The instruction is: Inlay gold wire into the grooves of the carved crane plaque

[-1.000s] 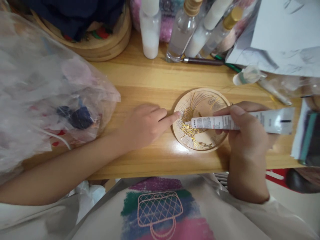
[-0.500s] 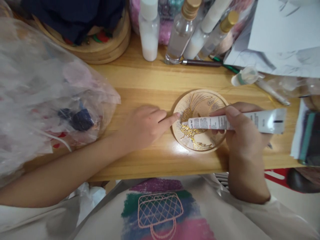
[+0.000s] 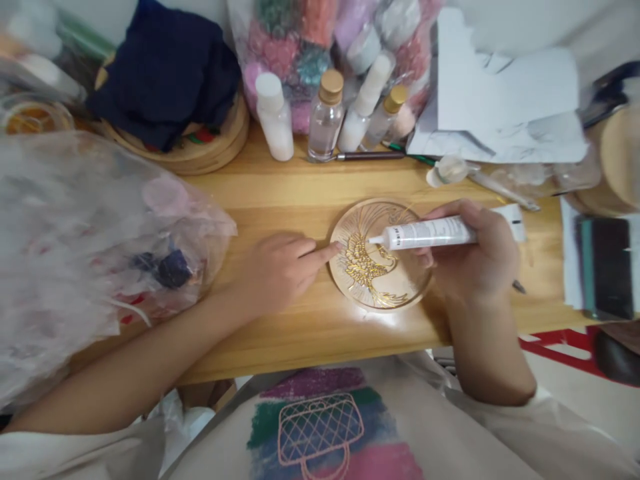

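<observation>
right hand (image 3: 475, 257) holding glue tube (image 3: 425, 235) over round disc (image 3: 380, 253), left hand (image 3: 280, 267) touching rim

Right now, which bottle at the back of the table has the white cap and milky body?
The leftmost bottle: opaque white with a white cap. The clear bottle beside it has a wooden-coloured cap.
</observation>
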`<move>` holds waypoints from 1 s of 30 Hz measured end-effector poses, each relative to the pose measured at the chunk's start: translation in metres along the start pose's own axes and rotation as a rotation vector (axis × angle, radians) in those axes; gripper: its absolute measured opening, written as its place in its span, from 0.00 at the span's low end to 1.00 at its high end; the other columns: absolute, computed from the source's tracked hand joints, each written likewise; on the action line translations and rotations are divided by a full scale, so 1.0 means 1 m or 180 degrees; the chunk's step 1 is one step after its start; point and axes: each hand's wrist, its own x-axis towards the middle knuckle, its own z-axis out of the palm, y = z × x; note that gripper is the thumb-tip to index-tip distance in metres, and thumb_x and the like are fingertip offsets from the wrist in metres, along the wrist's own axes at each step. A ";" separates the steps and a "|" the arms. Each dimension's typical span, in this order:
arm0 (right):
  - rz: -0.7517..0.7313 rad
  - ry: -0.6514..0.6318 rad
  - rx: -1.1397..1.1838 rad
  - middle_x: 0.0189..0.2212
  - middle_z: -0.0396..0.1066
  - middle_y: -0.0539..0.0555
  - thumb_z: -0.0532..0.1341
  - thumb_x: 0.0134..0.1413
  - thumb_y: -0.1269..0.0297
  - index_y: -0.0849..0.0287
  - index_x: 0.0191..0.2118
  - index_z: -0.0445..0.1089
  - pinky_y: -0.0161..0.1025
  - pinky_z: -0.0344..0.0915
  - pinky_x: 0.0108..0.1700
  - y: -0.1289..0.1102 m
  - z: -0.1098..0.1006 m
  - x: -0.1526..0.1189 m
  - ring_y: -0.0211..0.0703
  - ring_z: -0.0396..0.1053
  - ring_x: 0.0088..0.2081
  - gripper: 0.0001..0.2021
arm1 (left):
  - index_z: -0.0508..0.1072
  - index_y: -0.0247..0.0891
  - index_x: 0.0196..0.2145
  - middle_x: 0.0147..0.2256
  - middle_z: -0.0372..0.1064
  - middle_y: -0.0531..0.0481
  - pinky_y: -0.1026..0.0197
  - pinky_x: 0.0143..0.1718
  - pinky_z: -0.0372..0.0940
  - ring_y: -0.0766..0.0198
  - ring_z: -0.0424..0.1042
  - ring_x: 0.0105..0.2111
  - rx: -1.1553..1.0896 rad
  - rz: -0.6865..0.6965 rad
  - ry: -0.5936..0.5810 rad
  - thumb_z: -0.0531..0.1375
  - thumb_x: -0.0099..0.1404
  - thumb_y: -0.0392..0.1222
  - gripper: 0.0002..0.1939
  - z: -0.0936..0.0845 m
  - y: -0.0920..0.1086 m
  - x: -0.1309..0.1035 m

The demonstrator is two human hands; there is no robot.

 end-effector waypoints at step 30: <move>0.1402 -0.1102 0.1719 0.12 0.70 0.47 0.65 0.48 0.61 0.62 0.23 0.75 0.27 0.55 0.14 -0.024 -0.010 -0.014 0.30 0.59 0.11 0.10 | 0.63 0.41 0.38 0.28 0.70 0.57 0.67 0.24 0.66 0.68 0.73 0.25 -0.1757 -0.2024 0.0981 0.57 0.69 0.41 0.05 -0.059 0.061 0.027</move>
